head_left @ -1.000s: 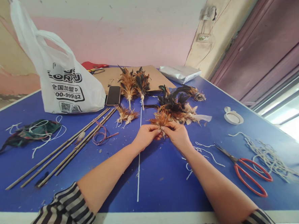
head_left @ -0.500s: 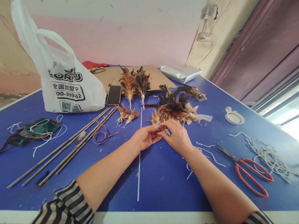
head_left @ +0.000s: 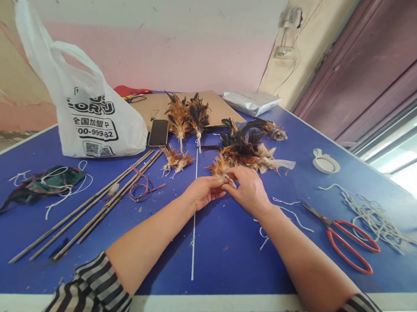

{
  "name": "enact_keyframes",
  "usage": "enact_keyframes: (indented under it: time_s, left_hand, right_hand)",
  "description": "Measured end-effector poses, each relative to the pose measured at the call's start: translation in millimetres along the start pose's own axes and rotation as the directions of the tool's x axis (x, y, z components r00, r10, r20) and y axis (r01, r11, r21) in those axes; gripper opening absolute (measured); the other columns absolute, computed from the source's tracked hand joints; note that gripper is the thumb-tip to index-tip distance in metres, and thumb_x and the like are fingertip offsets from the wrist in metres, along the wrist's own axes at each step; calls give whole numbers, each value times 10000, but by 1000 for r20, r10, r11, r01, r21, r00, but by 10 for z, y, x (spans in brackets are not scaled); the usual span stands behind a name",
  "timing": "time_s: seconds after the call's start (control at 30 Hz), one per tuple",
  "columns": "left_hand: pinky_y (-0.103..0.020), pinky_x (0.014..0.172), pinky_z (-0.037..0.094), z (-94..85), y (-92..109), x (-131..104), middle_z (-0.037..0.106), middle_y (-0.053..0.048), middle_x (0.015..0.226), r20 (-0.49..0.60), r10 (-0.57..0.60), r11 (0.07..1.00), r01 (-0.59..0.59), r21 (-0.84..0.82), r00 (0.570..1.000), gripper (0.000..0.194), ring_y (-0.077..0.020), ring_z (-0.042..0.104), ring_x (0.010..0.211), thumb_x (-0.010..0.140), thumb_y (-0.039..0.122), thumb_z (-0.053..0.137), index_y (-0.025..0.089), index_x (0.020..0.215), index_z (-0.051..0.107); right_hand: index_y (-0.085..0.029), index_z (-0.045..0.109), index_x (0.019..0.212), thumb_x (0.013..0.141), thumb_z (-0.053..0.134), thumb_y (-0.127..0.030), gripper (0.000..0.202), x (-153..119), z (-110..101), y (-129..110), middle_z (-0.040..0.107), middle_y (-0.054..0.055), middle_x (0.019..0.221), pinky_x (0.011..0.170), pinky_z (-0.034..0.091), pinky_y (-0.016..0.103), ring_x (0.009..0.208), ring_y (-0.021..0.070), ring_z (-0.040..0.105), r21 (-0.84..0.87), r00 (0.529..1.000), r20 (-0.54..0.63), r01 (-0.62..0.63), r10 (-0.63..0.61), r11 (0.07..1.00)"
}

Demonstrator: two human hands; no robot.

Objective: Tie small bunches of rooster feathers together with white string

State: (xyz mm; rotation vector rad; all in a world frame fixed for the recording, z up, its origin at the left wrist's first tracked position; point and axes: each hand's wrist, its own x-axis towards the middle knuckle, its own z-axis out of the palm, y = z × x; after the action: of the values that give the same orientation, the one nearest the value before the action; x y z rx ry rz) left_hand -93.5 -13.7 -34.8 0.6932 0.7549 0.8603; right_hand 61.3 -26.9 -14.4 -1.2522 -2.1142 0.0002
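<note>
Between my two hands is a small brown feather bunch (head_left: 219,167), its pale quill ends pinched in my fingers. My left hand (head_left: 208,192) is closed on it from the left, fingertips meeting those of the other hand. From the right, my right hand (head_left: 247,187) grips the quill ends with thumb and forefinger. Just behind lies a pile of dark and brown feathers (head_left: 245,146). Two small feather tufts (head_left: 176,160) rest to the left. Farther back, two larger tied feather bundles (head_left: 179,117) lie partly on a cardboard sheet (head_left: 214,104).
Red-handled scissors (head_left: 340,232) and loose pale string (head_left: 374,216) lie at the right, near a white tape roll (head_left: 326,163). Thin sticks (head_left: 101,205), a purple cord (head_left: 141,186), a phone (head_left: 158,132) and a white plastic bag (head_left: 96,111) are at the left.
My fingers have shifted slightly around the feather bunch, and more of its feathers and quill ends show. The right hand has turned a little. The things on the table stay put.
</note>
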Motion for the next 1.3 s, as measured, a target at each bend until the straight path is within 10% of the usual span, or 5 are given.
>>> enact_keyframes:
  time_s: [0.17,0.37,0.77,1.3]
  left_hand:
    - [-233,682,457,2,-4,-1,676,-80,785,44,186,948,-192,256,981,234,-119,605,699,638,283,688,116,802,687]
    - [-250,655,471,9,-50,2,684,-93,764,152,210,869,-256,423,966,248,-144,624,687,668,322,650,116,801,684]
    - [-226,712,483,-43,124,-89,658,-130,946,328,-146,975,78,210,933,215,-146,634,805,683,221,667,105,864,661]
    - [-182,604,464,-29,23,-60,661,-83,794,242,-166,981,135,138,956,169,-125,623,734,631,190,708,100,767,662]
  right_hand:
    - [-161,615,921,644,644,-378,353,41,-18,43,632,34,739,600,433,288,627,150,549,500,900,287,-432,327,751]
    - [-168,684,775,640,644,-298,192,61,-56,-22,673,26,753,674,462,298,712,165,593,694,865,359,-499,351,520]
    - [-125,646,665,607,706,-291,186,39,-61,79,602,-5,562,519,407,223,495,83,518,743,755,622,-653,208,146]
    - [-120,639,715,603,700,-339,253,30,-21,45,612,15,607,527,431,239,518,98,528,741,760,607,-647,230,182]
